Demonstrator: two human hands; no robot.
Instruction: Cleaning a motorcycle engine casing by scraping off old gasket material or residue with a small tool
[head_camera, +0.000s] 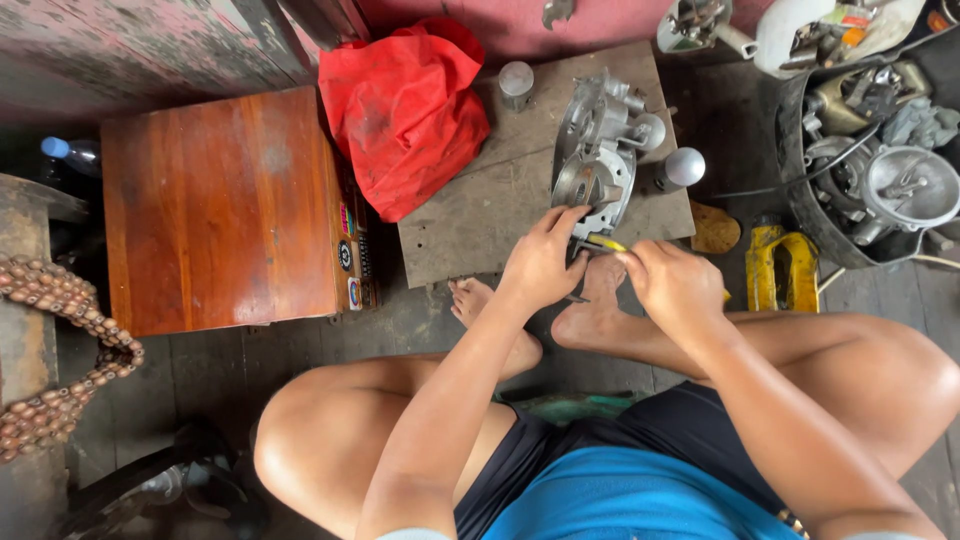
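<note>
Box: we count one wooden box (220, 205), well left.
Bag: one red bag (405, 110).
Left hand (542, 262): fingers pressed on one engine casing (597, 160), at the board's (480, 215) near edge.
Right hand (675, 285): pinching one yellow-handled tool (606, 242).
Room: bare board between bag and casing.

board (470, 215): on floor, centre, just ahead of person's feet
engine casing (598, 150): on board's right half, near edge twd hands
left hand (540, 262): at casing's near edge, touching it
right hand (672, 282): just right of left hand, gripping tool (606, 242) betw. the two
bag (405, 110): on board's far-left corner
box (220, 210): left of board, beside it
tub of parts (870, 150): far right, well apart fr. board
</note>
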